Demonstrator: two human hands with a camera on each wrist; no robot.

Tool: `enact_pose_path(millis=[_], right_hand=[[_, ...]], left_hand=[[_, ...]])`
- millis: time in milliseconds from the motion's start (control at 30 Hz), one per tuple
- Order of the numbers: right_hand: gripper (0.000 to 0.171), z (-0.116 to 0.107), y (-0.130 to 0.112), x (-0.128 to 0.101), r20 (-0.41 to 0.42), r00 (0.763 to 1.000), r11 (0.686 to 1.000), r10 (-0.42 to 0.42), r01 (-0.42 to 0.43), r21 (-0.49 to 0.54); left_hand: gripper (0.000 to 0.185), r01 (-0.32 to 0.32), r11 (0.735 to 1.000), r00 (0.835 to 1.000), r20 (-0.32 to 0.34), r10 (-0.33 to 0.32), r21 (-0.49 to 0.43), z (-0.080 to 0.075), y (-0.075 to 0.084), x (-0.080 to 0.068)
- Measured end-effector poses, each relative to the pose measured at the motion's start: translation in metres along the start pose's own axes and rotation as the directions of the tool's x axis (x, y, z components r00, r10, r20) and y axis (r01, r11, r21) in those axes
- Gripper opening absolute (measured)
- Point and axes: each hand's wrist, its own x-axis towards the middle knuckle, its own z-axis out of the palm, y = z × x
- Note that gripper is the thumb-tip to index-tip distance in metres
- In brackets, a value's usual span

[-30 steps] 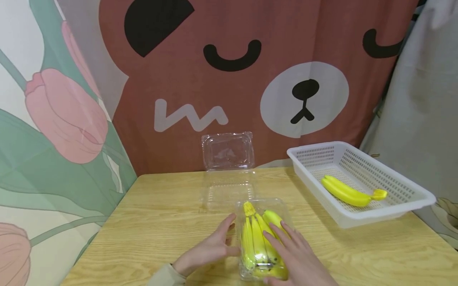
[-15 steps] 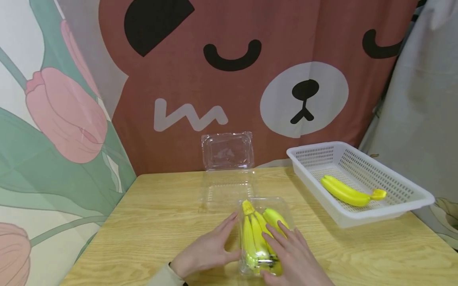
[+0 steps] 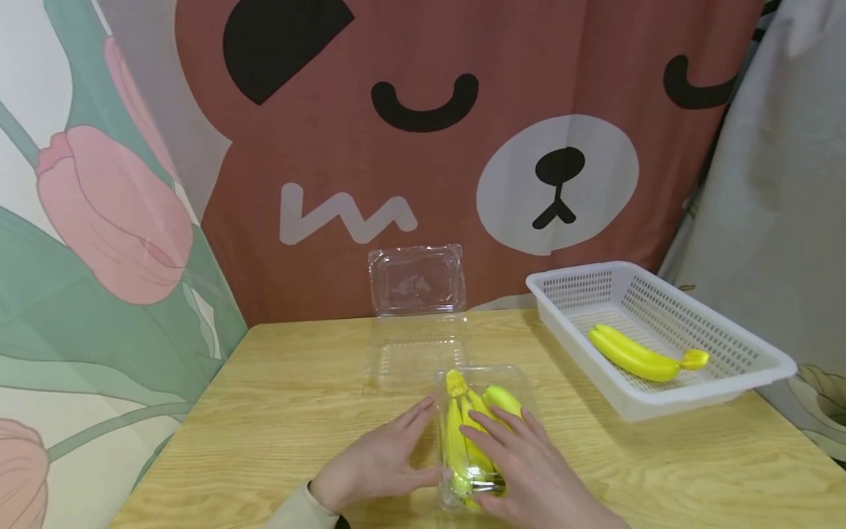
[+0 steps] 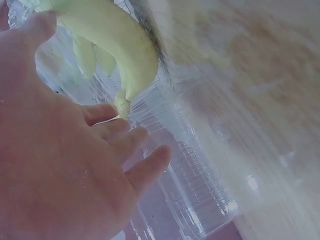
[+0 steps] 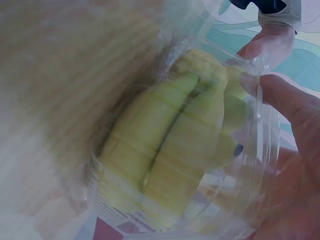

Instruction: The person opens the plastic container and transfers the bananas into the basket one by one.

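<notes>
Head view, lower middle of the frame: one clear clamshell box (image 3: 502, 376), packed with bananas (image 3: 457, 441), flat on the wooden bench (image 3: 297, 411). Left hand (image 3: 377, 461): at the box's left wall, fingers extended, thumb apart and just at the plastic; contact cannot be confirmed. Right hand (image 3: 532, 466): laid across the lid from the lower right, fingers spread, thumb toward the near edge; no pinch evident. Right wrist view: thumb (image 5: 287, 97) at the plastic rim; whether the lid is latched cannot be told.

Also listed: second clamshell (image 3: 418, 283), centre, lid raised; white basket (image 3: 634, 404), right of the frame, containing one banana piece (image 3: 631, 354).

Hazards, by judgement: the lid may spring up if the bananas stand too high for the catches; thin plastic may buckle under uneven pressing; the box may slide on the bench, should one grip push harder; a far-side push could nudge the second clamshell nearby.
</notes>
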Motion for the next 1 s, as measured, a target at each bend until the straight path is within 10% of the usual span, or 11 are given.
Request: enact_pose_path(millis=[1000], right_hand=[[0.066,0.0025,0.0074,-0.0005,-0.045,0.986,0.979,-0.158,0.162,0.127]], left_hand=[[0.096,0.027,0.999,1.000,-0.004,-0.027,-0.037,0.0008,-0.0020,0.0004]])
